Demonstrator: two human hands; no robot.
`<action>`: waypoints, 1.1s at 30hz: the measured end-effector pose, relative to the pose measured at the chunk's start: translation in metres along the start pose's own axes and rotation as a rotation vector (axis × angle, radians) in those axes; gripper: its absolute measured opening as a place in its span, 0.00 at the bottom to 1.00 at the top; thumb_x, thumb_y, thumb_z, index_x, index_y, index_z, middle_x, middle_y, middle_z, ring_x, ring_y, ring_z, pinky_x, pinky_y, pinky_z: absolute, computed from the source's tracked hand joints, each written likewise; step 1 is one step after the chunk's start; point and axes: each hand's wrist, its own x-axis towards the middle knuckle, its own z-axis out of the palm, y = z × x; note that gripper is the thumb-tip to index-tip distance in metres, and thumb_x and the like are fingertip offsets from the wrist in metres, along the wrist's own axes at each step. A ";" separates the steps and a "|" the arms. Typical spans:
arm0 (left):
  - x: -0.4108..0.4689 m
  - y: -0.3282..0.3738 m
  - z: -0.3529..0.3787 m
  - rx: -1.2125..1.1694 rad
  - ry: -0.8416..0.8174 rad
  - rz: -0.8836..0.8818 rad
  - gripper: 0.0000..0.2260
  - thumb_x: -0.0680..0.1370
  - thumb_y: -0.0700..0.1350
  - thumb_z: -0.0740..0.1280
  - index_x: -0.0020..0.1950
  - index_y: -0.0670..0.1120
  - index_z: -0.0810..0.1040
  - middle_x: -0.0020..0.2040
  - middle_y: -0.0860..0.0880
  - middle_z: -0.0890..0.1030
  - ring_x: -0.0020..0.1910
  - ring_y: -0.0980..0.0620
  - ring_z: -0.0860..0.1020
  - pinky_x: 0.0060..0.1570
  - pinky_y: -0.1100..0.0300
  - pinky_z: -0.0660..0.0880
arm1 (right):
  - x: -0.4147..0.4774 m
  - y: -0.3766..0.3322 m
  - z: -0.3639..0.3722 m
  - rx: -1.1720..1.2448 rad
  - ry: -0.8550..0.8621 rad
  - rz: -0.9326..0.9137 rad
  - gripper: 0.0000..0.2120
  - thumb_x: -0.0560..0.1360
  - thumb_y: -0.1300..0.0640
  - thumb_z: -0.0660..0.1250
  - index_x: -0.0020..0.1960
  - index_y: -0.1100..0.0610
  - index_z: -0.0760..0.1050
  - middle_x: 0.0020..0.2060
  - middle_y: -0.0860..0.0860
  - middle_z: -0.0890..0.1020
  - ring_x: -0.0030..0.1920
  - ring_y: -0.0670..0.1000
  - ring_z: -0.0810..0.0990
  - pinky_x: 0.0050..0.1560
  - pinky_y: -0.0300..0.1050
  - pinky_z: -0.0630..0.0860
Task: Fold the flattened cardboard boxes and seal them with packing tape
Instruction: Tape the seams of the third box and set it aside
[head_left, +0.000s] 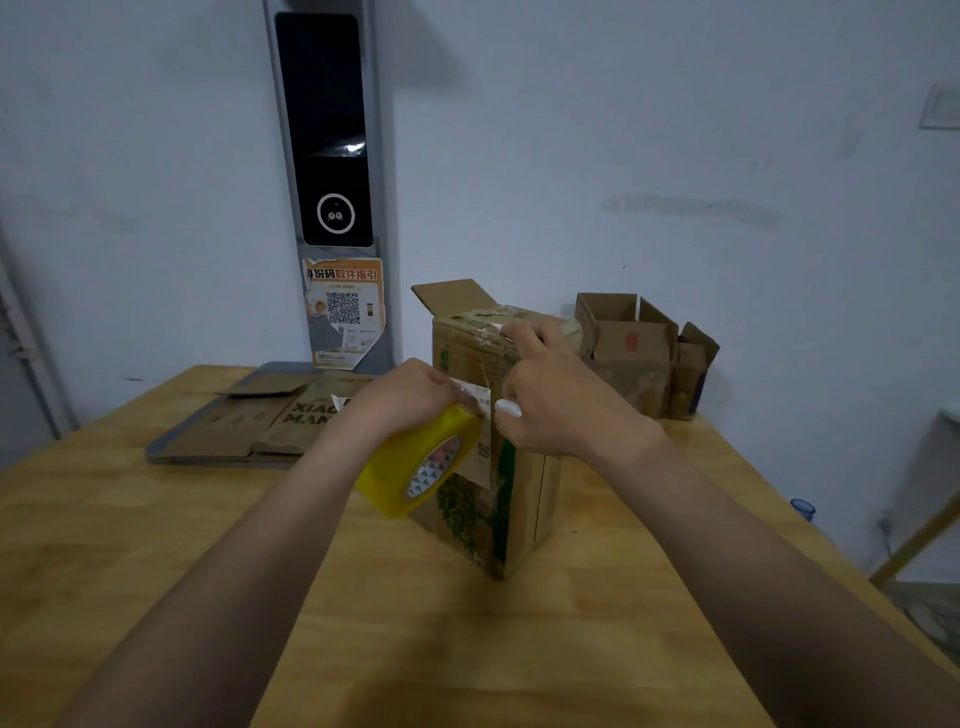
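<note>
While both forearms reach in from the near edge of the wooden counter (156, 545), the ground around them is fairly crowded. Toward the far left corner lies a stack of flattened cardboard boxes (260, 421) with dark lettering, resting on a grey tray (156, 454) whose rim shows at the near left of the stack. At the far right edge stands a cluster of opened cardboard boxes (631, 353), flaps up, pressed close together against the white wall (675, 130). On that wall, behind the far left corner, hangs a tall grey panel with a black screen (324, 130) and below it a torn orange notice with a QR code (343, 312). A blue item (802, 508) peeks up past the right edge; what it is cannot be told.

Between the two clusters, about mid-counter, stands the upright cardboard box (498, 467), one corner turned toward the near edge. It is worn, with green printing on its faces, a white label with a small code on the left face, and old tape on its top; one top flap stands open at the far left.

The left hand (410, 395) is closed around a yellow roll of packing tape (421, 462), held against the box's left face. The right hand (550, 395) grips a small white object (508, 409), its forefinger stretched up onto the box's top edge, covering part of the upper corner.
</note>
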 end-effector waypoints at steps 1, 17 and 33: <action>-0.002 -0.003 0.001 0.005 0.000 -0.009 0.12 0.83 0.56 0.62 0.55 0.61 0.85 0.69 0.49 0.78 0.53 0.50 0.77 0.42 0.59 0.68 | -0.001 0.003 0.001 0.021 0.014 -0.006 0.14 0.77 0.51 0.68 0.35 0.55 0.78 0.78 0.53 0.61 0.77 0.56 0.53 0.72 0.53 0.64; -0.030 -0.033 0.042 -0.145 0.011 -0.098 0.12 0.83 0.56 0.63 0.53 0.59 0.87 0.72 0.51 0.76 0.63 0.44 0.75 0.62 0.50 0.72 | -0.087 0.050 0.111 0.288 -0.264 0.274 0.08 0.79 0.50 0.71 0.56 0.47 0.86 0.43 0.47 0.85 0.41 0.48 0.81 0.40 0.47 0.79; -0.034 -0.019 0.029 -0.271 0.152 -0.045 0.13 0.83 0.54 0.62 0.46 0.61 0.86 0.68 0.53 0.79 0.54 0.49 0.74 0.58 0.50 0.73 | -0.063 0.061 0.077 0.376 0.329 0.323 0.14 0.82 0.57 0.64 0.65 0.55 0.82 0.57 0.53 0.84 0.56 0.53 0.82 0.58 0.52 0.79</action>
